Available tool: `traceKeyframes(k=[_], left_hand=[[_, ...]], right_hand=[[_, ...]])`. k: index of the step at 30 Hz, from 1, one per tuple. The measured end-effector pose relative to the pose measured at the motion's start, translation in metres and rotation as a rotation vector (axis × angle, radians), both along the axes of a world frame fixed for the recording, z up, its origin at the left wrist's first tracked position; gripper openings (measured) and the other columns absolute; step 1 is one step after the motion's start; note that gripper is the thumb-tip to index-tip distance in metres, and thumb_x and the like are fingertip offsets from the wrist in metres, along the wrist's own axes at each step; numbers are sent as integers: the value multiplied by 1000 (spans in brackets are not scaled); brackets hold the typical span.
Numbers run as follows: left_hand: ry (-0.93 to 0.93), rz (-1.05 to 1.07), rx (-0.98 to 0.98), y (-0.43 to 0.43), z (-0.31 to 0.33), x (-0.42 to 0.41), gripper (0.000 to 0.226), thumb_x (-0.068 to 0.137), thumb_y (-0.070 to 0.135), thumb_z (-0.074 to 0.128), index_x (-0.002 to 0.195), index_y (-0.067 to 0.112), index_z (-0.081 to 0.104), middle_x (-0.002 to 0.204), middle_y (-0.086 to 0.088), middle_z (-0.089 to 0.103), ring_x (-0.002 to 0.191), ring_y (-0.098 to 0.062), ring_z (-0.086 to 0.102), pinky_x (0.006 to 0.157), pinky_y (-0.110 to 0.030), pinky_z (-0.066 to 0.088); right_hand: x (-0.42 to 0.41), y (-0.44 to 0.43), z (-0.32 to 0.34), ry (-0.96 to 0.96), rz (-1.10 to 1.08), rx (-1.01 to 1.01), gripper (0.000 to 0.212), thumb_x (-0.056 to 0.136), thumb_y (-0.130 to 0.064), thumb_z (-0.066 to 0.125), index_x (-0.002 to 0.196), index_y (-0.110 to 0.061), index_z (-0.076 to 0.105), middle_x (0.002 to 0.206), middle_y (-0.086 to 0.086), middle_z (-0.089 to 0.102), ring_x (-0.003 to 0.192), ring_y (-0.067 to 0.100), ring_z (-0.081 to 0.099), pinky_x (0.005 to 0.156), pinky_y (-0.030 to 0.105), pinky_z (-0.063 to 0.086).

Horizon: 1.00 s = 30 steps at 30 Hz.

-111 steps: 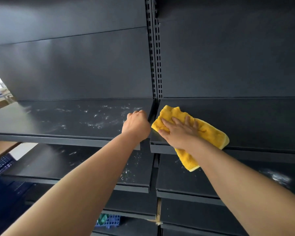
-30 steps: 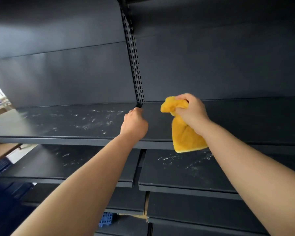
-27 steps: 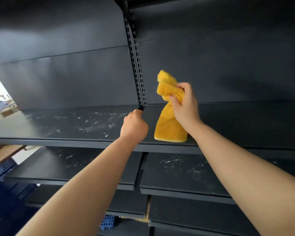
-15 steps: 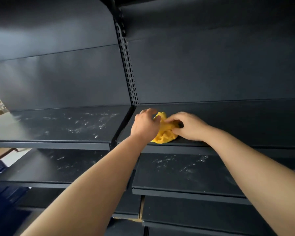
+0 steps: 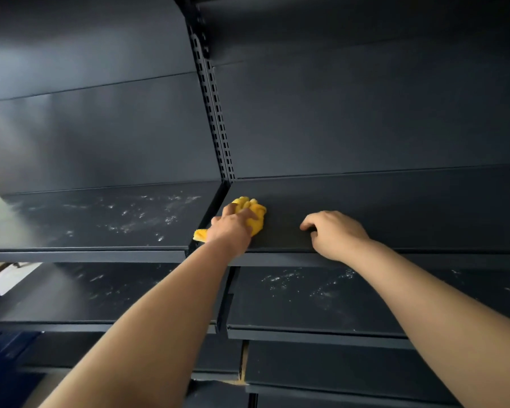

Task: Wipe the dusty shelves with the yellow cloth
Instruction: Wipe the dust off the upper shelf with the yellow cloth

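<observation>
The yellow cloth [image 5: 252, 214] is bunched up at the left end of the upper right shelf [image 5: 395, 210], beside the gap between the two shelf bays. My left hand [image 5: 233, 226] grips the cloth, and a corner of it sticks out under my wrist. My right hand [image 5: 334, 232] rests on the same shelf near its front edge, fingers loosely curled and holding nothing, a hand's width right of the cloth. The upper left shelf [image 5: 86, 219] carries white dust streaks.
A slotted upright post [image 5: 215, 122] divides the two bays. The lower right shelf [image 5: 306, 293] and the lower left shelf [image 5: 80, 287] also show white dust. More dark shelves lie below. A bright opening sits at the far left edge.
The cloth passed from my right hand to my left hand. My right hand let go and moved right along the shelf. The view shifted toward the right bay.
</observation>
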State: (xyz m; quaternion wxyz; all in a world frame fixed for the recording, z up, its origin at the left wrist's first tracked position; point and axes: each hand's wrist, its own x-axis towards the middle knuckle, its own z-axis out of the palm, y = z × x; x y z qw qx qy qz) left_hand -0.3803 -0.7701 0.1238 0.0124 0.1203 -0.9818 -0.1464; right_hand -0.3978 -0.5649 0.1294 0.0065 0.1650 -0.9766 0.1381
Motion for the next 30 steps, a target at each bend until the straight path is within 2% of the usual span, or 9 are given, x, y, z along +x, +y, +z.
traceKeyframes(k=[3, 7, 13, 18, 21, 23, 25, 28, 30], left_hand=[[-9, 5, -30, -26, -3, -3, 44, 99, 25, 43, 138, 44, 39, 155, 5, 17, 131, -33, 30, 98, -47, 38], [4, -62, -120, -44, -5, -21, 46, 99, 29, 42, 140, 45, 35, 155, 3, 18, 138, -32, 20, 110, -49, 26], [-100, -140, -164, -64, 3, -74, 55, 97, 22, 46, 144, 47, 29, 153, -1, 24, 133, -32, 29, 105, -45, 35], [-106, -223, -195, -75, 7, -117, 58, 95, 17, 46, 142, 49, 32, 147, -2, 34, 128, -31, 32, 101, -42, 39], [27, -211, -180, -90, 13, -133, 57, 91, 11, 46, 138, 44, 42, 137, -4, 46, 123, -32, 37, 93, -39, 42], [187, -124, -167, -107, 23, -136, 54, 89, 13, 47, 136, 39, 46, 130, -7, 49, 119, -33, 40, 92, -40, 42], [239, -66, -231, -126, 29, -135, 49, 88, 19, 47, 133, 37, 48, 128, -7, 50, 117, -34, 41, 92, -41, 40], [38, -107, -244, -150, 21, -132, 40, 90, 41, 42, 129, 37, 51, 134, -4, 49, 121, -34, 37, 93, -43, 37], [-46, -157, -176, -162, 4, -127, 46, 92, 44, 43, 138, 42, 42, 150, 2, 31, 132, -33, 28, 103, -47, 32]], right_hand=[[-2, -24, 1, 31, 15, -8, 47, 92, -6, 46, 127, -36, 57, 133, -9, 55, 118, 17, 55, 78, 30, 46], [-13, -58, 0, 40, -1, 1, 45, 93, -8, 47, 128, -34, 56, 133, -7, 55, 119, 18, 54, 81, 31, 47], [-32, -93, -5, 13, -26, -30, 40, 95, -8, 48, 127, -31, 57, 132, -5, 55, 118, 19, 55, 86, 33, 51], [-42, -117, -8, 38, -105, -20, 38, 96, -13, 46, 126, -32, 58, 132, -5, 55, 119, 19, 54, 86, 31, 46], [-43, -131, -6, 34, -146, -11, 37, 97, -15, 46, 127, -33, 57, 132, -6, 55, 120, 19, 53, 90, 33, 46], [-44, -144, -4, 39, -149, -10, 37, 96, -15, 47, 126, -33, 57, 133, -7, 55, 120, 18, 53, 90, 33, 47], [-46, -162, -2, 46, -140, -7, 36, 96, -16, 47, 126, -33, 57, 133, -7, 55, 120, 18, 53, 89, 32, 46], [-51, -193, -2, 52, -120, -12, 39, 96, -14, 48, 129, -32, 56, 134, -5, 54, 121, 19, 52, 90, 33, 46], [-53, -209, -4, 51, -104, -19, 41, 95, -12, 48, 130, -30, 55, 135, -3, 53, 122, 21, 52, 93, 35, 46]])
